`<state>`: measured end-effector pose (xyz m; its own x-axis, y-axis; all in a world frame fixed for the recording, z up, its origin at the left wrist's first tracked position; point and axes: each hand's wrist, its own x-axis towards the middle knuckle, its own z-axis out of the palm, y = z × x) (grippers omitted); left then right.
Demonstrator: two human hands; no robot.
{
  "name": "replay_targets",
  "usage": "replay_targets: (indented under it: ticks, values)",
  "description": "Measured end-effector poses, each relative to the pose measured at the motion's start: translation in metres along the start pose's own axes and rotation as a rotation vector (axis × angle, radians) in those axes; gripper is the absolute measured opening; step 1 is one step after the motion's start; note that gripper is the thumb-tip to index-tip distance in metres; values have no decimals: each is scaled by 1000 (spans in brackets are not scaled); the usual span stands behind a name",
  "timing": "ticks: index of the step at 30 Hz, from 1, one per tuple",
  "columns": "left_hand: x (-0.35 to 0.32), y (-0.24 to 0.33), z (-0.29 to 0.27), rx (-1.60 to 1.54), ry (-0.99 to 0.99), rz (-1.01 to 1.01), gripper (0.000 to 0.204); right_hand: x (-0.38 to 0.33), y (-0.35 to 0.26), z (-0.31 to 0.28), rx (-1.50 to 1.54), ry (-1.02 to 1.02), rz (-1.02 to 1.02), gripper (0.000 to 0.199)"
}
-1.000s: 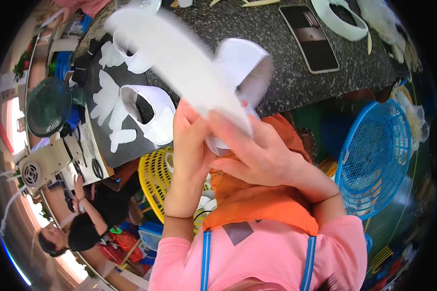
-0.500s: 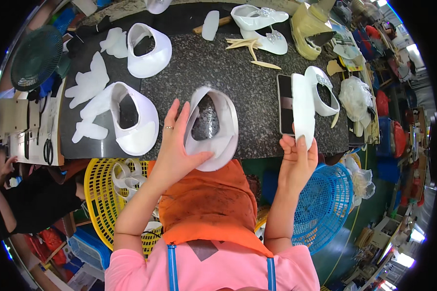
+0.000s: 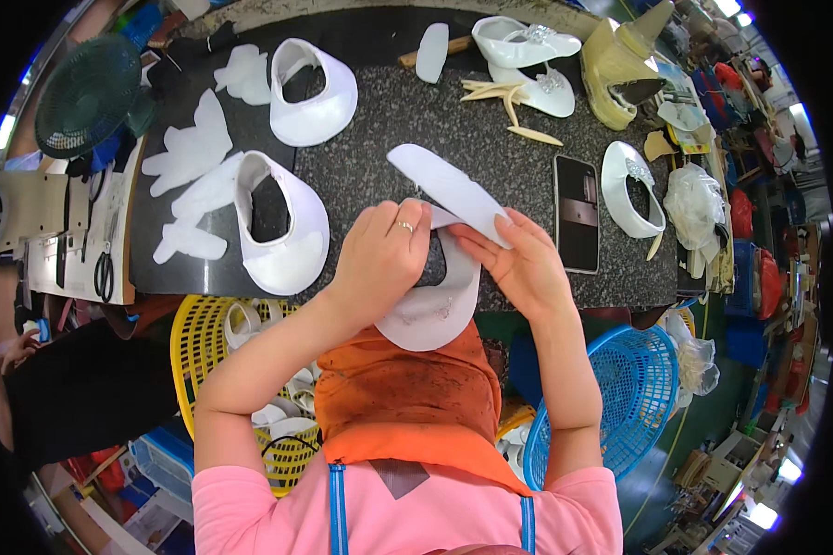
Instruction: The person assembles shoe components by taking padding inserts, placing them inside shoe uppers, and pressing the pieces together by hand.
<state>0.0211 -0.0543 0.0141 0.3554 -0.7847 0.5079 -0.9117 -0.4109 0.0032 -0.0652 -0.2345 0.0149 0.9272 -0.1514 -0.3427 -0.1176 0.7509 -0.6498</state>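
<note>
At the near edge of the dark stone tabletop, a white shoe upper (image 3: 428, 322) is held with its rounded toe toward my apron. My left hand (image 3: 379, 254) is closed on its left side near the back, the fingers curled so that part of the upper is hidden. My right hand (image 3: 523, 265) pinches the lower end of a long white flat insole-shaped piece (image 3: 452, 192), which slants up to the left above the back of the upper. The right fingertips also lie close to the upper's back edge; whether they grip it I cannot tell.
Two white shoe uppers (image 3: 292, 227) and several white cut pieces (image 3: 192, 148) lie on the left. A phone (image 3: 577, 215) and a jewelled white upper (image 3: 632, 191) are on the right. Behind are pale strips (image 3: 507, 97) and a glue bottle (image 3: 617, 74). Yellow (image 3: 187, 356) and blue baskets (image 3: 634, 379) stand below.
My right hand has brought the white piece leftward from over the phone to the upper. The upper has turned, and my left fingers have curled in on it. The whole view shifted slightly.
</note>
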Motion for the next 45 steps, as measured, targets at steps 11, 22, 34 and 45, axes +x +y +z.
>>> replay_targets:
  ticks: [11,22,34,45]
  values:
    - [-12,10,-18,-448,-107,-373,35,-9,-8,6,-149,25,91,27]
    - [13,-7,-14,-96,-141,-20,37,1,-16,6,-176,-7,-47,29]
    - [17,-49,-29,-1464,-451,-1266,27,1,-20,-15,-509,7,123,30]
    - [-2,-46,-15,-1211,-403,-973,15,18,-20,4,-1191,-13,-48,24]
